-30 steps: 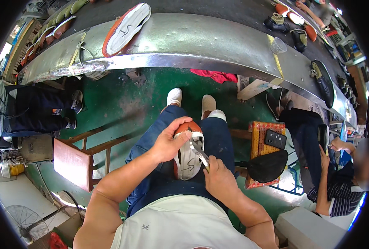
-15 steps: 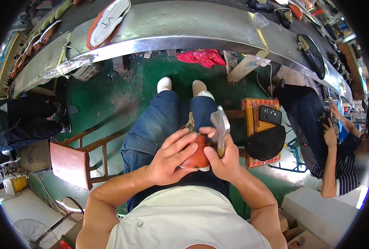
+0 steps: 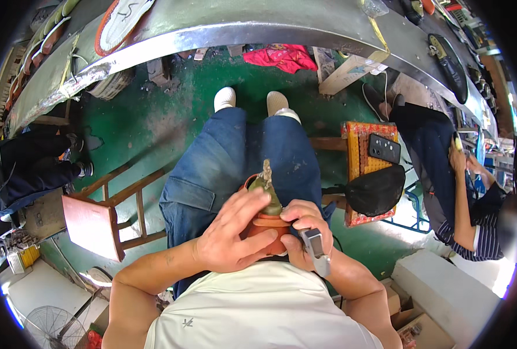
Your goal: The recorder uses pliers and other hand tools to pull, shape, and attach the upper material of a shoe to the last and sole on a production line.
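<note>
- Grey metal juts from the right hand (image 3: 313, 220): its fingers are curled round the tool (image 3: 319, 256), and the fingertips meet the right side of the brown shoe (image 3: 278, 234). Whether they pinch the shoe as well, one cannot tell.
- The left hand (image 3: 234, 232) is spread against the left side of the shoe, thumb apart from the fingers, which reach onto the last (image 3: 273, 205).
- The shoe sits in the person's lap, between the two hands; the green last stands out of it, its rough tip aimed away from the person.
- Blue jeans (image 3: 197, 174) stretch beyond the shoe to white clogs (image 3: 224, 98); a white shirt (image 3: 241, 308) is just behind the shoe.
- To the right of the shoe, a beaded seat (image 3: 354, 142) bears a phone (image 3: 384, 148) and a black bag (image 3: 376, 191).
- To the left of the shoe is a wooden stool (image 3: 92, 224).
- Well beyond the shoe, a red cloth (image 3: 281, 58) lies on the green floor (image 3: 165, 116).
- Farther beyond the shoe runs a metal bench (image 3: 241, 36), bearing a pale upturned shoe (image 3: 121, 26) to the left and a black shoe (image 3: 447, 68) to the right.
- Far right of the shoe is a co-worker (image 3: 488, 238) in a striped top; far left, dark trousers (image 3: 37, 166) of another person.
- Behind the shoe, far left, is a fan (image 3: 53, 326).
</note>
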The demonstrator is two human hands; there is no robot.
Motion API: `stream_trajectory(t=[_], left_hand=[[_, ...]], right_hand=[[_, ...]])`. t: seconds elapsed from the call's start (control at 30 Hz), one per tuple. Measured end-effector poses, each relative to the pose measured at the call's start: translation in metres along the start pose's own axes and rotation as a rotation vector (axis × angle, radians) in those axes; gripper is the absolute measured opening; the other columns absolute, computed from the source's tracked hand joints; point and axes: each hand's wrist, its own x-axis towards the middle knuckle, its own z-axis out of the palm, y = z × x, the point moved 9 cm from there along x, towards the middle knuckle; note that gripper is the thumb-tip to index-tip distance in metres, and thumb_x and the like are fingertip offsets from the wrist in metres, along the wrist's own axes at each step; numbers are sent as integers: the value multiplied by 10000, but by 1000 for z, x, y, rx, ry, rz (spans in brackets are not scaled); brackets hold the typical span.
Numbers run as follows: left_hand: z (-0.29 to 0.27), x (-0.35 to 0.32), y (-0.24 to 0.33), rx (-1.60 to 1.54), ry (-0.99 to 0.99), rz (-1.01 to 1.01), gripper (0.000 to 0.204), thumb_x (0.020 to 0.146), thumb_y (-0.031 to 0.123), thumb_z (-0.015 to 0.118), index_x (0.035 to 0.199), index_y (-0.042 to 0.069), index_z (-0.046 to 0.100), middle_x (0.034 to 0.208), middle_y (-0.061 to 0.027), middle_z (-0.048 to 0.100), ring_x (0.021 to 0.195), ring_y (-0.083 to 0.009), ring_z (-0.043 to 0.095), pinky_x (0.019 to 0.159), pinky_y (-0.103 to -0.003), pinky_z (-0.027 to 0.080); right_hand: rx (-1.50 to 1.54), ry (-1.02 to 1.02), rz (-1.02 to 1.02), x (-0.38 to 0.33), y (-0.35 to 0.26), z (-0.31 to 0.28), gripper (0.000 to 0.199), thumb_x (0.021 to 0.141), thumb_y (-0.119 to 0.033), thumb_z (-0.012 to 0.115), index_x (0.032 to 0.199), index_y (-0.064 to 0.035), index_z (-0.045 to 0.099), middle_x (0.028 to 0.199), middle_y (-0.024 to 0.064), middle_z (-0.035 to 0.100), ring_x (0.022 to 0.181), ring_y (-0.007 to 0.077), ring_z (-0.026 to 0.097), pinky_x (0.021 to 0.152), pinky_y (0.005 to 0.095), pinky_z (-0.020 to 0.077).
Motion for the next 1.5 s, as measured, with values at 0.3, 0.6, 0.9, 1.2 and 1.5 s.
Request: stream_trajectory(t=[0.3,0.6,0.9,1.2,1.5], left_hand=[[-66,34,-87,-226,172,-583,752,809,-14,791,1481,49,460,1314,-151,575,1270,-259,579,994,-382,522],[47,-57,-125,-4,-332,-858,509,902,307,737,1296,5,625,1216,-236,624,1160,-380,603,1004,-397,491],[47,-25,-78,220,-159,-429,190,941,155,642,1039,4,701,748,-125,661,656,-379,658,594,-463,533],[127,-76,-154,-1401,76,-938,735,1085,443,464,1635,57,165,1611,-126,345,1466,-226,349,1214,-356,263],[120,-73,-176,-917,-43,-941,715,1076,258,532,1653,104,138,1608,-98,363,1430,-173,366,1188,-309,284]], right_hand=[[441,211,717,4,69,-49,548,914,-75,722,1383,-54,439,1136,83,636,976,155,618,830,292,524],[-153,-459,1126,-90,89,-44,481,975,-186,630,1401,-2,503,1069,205,667,934,331,679,844,392,532],[-42,-795,1100,-35,77,-34,384,952,-177,633,1279,8,553,981,212,669,876,374,654,810,434,527],[-528,-864,769,-36,110,-14,232,955,-225,641,1028,-6,621,961,222,695,911,426,674,817,514,529],[-959,-608,366,4,79,-39,455,852,-40,654,1287,44,550,1171,207,608,1008,376,634,844,434,552]])
